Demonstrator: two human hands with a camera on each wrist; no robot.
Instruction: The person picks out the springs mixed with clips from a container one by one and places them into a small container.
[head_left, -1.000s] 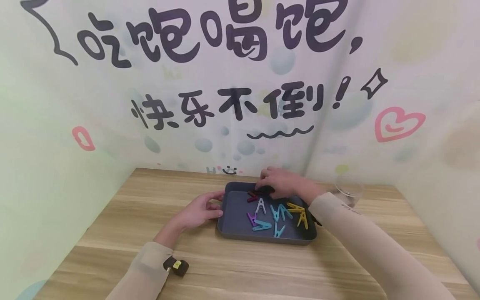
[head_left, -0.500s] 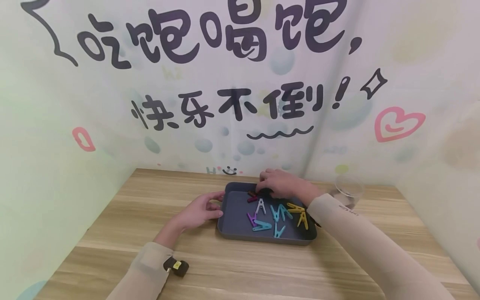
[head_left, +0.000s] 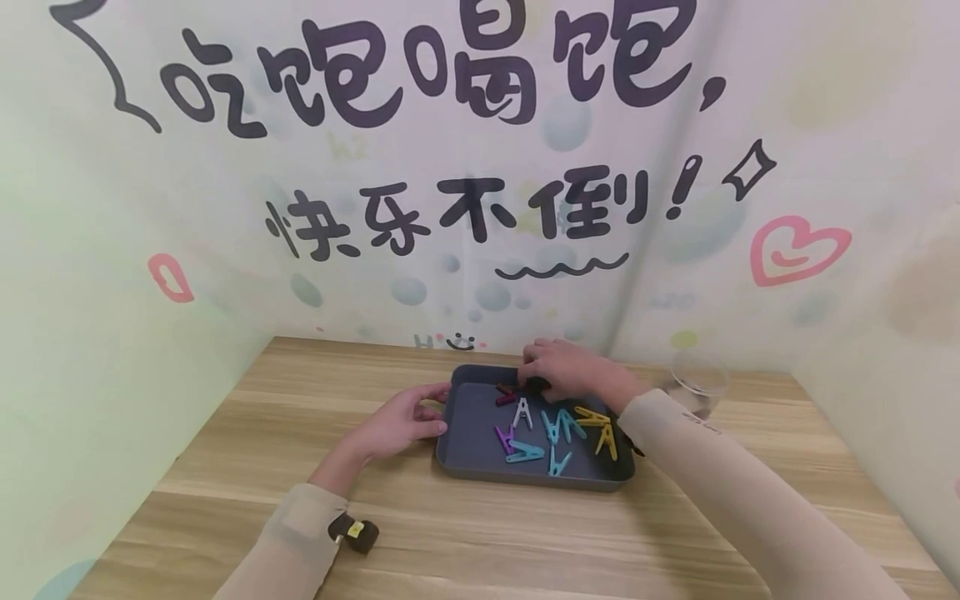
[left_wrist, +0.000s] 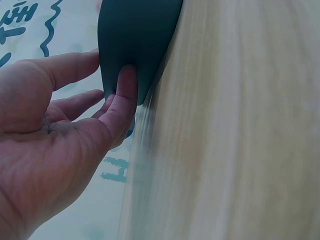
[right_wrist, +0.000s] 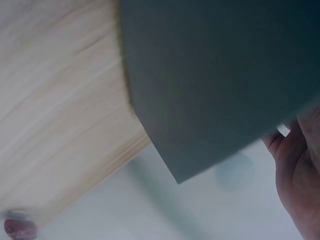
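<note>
A dark grey tray (head_left: 472, 475) lies on the wooden table with small clothespins in it. Yellow clothespins (head_left: 606, 440) sit at its right, light blue clothespins (head_left: 525, 452) in the front half, plus a purple clothespin (head_left: 504, 438), a white clothespin (head_left: 522, 412) and dark red ones (head_left: 506, 398). My left hand (head_left: 401, 423) touches the tray's left wall with extended fingers and thumb. Bent down over the back of the tray, my right hand (head_left: 566, 368) has its fingers around a black thing (head_left: 537, 384); I cannot tell whether it pinches it. In the right wrist view, the tray wall hides its fingertips.
A clear plastic cup (head_left: 699, 379) stands on the table right of the tray, near the right forearm. Behind the table (head_left: 450, 542) rises a white printed wall cloth (head_left: 465, 283). In the right wrist view a small reddish thing (right_wrist: 20, 227) shows at the lower left.
My right hand has shifted slightly right at the back of the tray, and more of the black thing under it shows. The left hand stays at the tray's left wall.
</note>
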